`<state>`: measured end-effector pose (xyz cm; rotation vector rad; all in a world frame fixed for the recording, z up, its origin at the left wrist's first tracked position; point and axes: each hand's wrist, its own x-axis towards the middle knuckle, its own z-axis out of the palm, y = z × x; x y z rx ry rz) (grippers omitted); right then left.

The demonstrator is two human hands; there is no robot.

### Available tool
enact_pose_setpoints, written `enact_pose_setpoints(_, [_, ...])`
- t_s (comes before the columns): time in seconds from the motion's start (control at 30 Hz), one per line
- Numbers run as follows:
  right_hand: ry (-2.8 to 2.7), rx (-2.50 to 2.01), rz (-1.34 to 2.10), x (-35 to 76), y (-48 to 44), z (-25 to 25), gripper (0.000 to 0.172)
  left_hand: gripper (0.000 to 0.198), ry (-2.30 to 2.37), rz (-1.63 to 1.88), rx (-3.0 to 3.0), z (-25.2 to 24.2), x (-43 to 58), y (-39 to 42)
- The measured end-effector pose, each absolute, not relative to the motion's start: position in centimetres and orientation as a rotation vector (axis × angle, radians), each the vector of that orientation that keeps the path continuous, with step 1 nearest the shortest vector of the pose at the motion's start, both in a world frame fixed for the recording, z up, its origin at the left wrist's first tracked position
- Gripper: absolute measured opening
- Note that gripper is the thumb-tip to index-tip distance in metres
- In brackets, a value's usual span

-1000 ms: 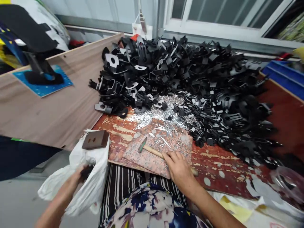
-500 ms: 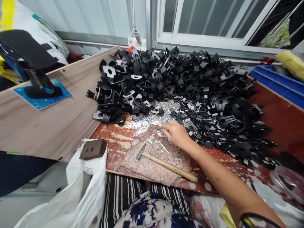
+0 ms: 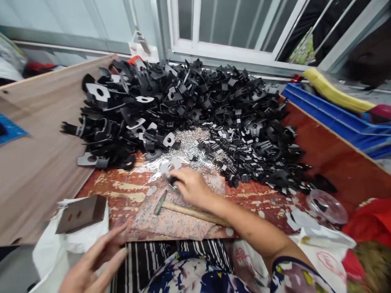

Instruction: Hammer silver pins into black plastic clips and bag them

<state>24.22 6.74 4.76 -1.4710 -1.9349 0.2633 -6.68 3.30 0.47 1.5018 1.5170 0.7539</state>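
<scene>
My right hand (image 3: 192,185) is closed on a black plastic part (image 3: 169,167) with a pale, blurred flat end, just above the near edge of a heap of thin metal pins (image 3: 152,167). Beneath that forearm lies a hammer (image 3: 183,209) with a wooden handle and a small greenish head, resting on a speckled pinkish slab (image 3: 171,228). My left hand (image 3: 94,260) is low at the left with fingers spread and nothing in them, near a brown block (image 3: 82,213) on white sacking. Behind the pins rises a large pile of black plastic parts (image 3: 195,93).
Small black clips (image 3: 238,150) and tiny shiny metal pieces (image 3: 192,138) cover the table's middle. A wooden board (image 3: 49,138) walls the left side. At the right are a blue crate (image 3: 330,110) and a clear plastic tub (image 3: 326,205).
My right hand has moved left and back from the pins and now holds a black part. My left hand has come into view. The view has turned right.
</scene>
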Motion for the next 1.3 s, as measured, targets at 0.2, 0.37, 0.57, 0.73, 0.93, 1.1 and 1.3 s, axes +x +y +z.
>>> enact_pose_setpoints(0.2, [-1.833, -1.351, 0.828, 23.9, -1.9, 4.7, 0.043, 0.033, 1.123, 0.783, 1.985, -1.1, 2.6, 3.4])
enact_pose_setpoints(0.37, [-1.467, -2.084, -0.04, 34.8, -4.2, 1.5, 0.028, 0.031, 1.096, 0.682, 2.058, -1.3, 2.6, 3.7])
enact_pose_setpoints(0.57, [-1.473, -2.045, -0.056, 40.3, -4.2, -2.9, 0.033, 0.039, 1.239, 0.696, 1.788, -0.1, 2.5, 3.9])
enact_pose_setpoints(0.73, [-1.394, -1.995, -0.121, 40.3, -4.5, -2.7, 0.034, 0.047, 1.333, 0.81, 1.05, 1.3, 1.9, 3.4])
enact_pose_setpoints(0.93, [-1.365, -1.789, -0.18, 35.3, -3.8, 1.9, 0.02, 0.04, 1.168, 0.676, 1.012, 2.9, 4.0, 2.5])
enact_pose_setpoints(1.1, [-1.51, -1.487, 0.246, 27.7, -2.6, 3.5, 0.021, 0.033, 0.893, 0.594, 0.982, 3.3, 7.7, 2.0])
enact_pose_setpoints(1.3, [-1.555, -1.411, 0.259, 24.7, -2.7, 2.8, 0.028, 0.028, 0.783, 0.648, 0.863, 3.1, 8.7, 1.7])
